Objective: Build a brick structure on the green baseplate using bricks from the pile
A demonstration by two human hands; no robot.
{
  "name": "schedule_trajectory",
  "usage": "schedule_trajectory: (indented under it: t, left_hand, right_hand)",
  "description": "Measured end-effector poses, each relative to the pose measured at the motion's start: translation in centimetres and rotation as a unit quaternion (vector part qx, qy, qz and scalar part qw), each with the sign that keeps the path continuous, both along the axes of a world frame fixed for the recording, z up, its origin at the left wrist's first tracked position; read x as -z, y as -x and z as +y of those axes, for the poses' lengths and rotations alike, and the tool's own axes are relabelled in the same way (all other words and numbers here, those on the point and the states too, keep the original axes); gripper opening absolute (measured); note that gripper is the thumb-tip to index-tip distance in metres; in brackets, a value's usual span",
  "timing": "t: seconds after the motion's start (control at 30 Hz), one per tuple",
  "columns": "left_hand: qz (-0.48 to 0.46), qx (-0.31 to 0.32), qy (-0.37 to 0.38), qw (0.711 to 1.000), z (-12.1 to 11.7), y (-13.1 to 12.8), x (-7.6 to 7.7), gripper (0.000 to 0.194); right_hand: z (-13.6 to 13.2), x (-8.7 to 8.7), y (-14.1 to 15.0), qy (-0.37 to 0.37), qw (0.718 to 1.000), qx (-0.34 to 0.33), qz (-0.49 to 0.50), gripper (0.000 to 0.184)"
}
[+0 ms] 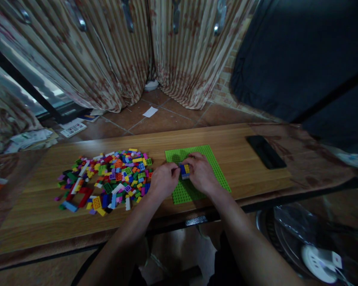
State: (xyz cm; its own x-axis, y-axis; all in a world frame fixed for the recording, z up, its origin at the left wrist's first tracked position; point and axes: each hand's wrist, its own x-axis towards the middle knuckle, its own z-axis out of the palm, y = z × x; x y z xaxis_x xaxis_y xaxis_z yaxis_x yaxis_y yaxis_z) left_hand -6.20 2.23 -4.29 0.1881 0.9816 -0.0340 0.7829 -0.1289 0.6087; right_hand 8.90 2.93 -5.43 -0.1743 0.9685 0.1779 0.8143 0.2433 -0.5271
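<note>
The small brick cluster [185,171], with blue, yellow and greyish parts, sits between the two hands over the green studded baseplate [185,195]; whether it is pressed onto the studs or held just above them, I cannot tell. The right hand [201,172] is partly closed, its fingers curled around the cluster's right and far sides, and appears to have hold of it. The left hand [166,177] is nearly closed at the cluster's left side, thumb and fingertips drawn together; whether they pinch a piece is hidden.

The cluster should handle as light, rigid plastic, smooth and slightly slick on its flat faces, apt to split at the seams if twisted. Opposite side walls, low down, look the best hold. The baseplate is thin and probably flexes a little, so its edges suit lifting.

Glossy, hard-edged loose bricks [116,174] spread leftward across the wood-grained counter [24,226]; a flat black phone-like slab [265,152] lies toward the right.
</note>
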Motion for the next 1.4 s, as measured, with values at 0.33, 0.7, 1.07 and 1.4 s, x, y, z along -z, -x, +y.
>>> schedule_trajectory:
  t: [0.33, 0.7, 1.07, 1.4]
  left_hand:
    - [0.016, -0.051, 0.034, 0.998, 0.4, -0.6, 0.0, 0.025]
    - [-0.020, -0.075, 0.069, 0.995, 1.8, -0.6, 0.4, 0.018]
    - [-0.016, -0.049, 0.067, 0.996, 2.2, -0.7, 0.3, 0.017]
    - [-0.084, -0.018, 0.075, 0.993, 2.6, 0.4, 0.4, 0.029]
  right_hand:
    - [0.1, 0.3, 0.0, -0.006, 1.000, -0.003, 0.011, 0.029]
    - [0.7, -0.5, -0.8, 0.011, 0.999, 0.036, 0.034, 0.034]
    - [0.8, -1.1, -2.2, 0.046, 0.989, 0.139, 0.023, 0.026]
    - [0.6, -1.1, -2.7, 0.053, 0.989, 0.137, 0.023, 0.025]
